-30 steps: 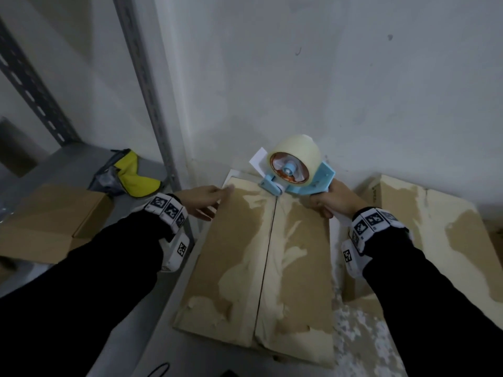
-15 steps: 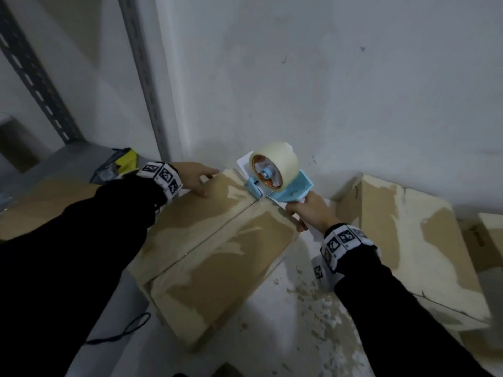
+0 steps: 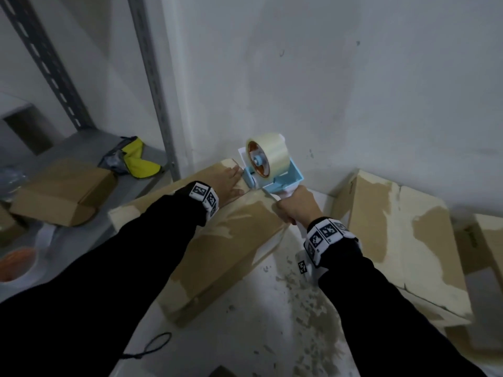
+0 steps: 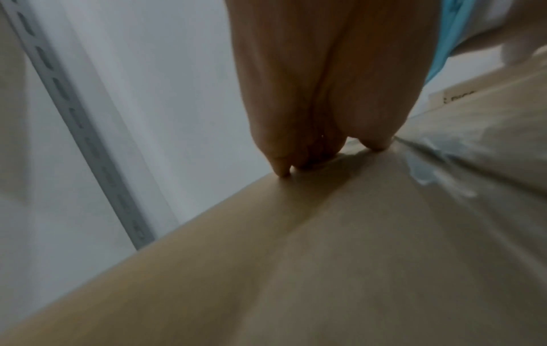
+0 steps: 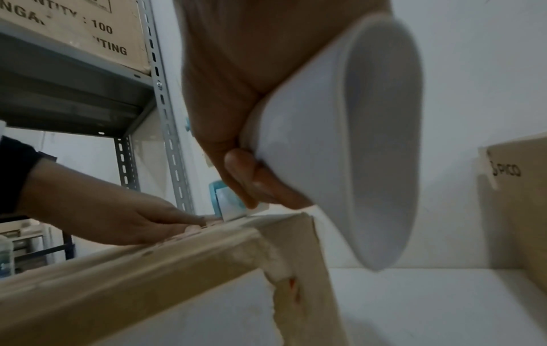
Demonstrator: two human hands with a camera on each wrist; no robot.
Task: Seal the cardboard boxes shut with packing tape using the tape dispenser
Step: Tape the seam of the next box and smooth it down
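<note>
The box (image 3: 217, 240) lay on the floor by the far wall, left of another box (image 3: 394, 240). The left hand (image 3: 230, 183) pressed flat, fingers straight, on its far end. The right hand (image 3: 296, 206) gripped the dispenser (image 3: 272, 172), which touched that end.

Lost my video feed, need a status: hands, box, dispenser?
Left hand flat on brown cardboard box. Right hand grips blue tape dispenser at box's far end, by the wall. Nothing blocking the seam.
</note>
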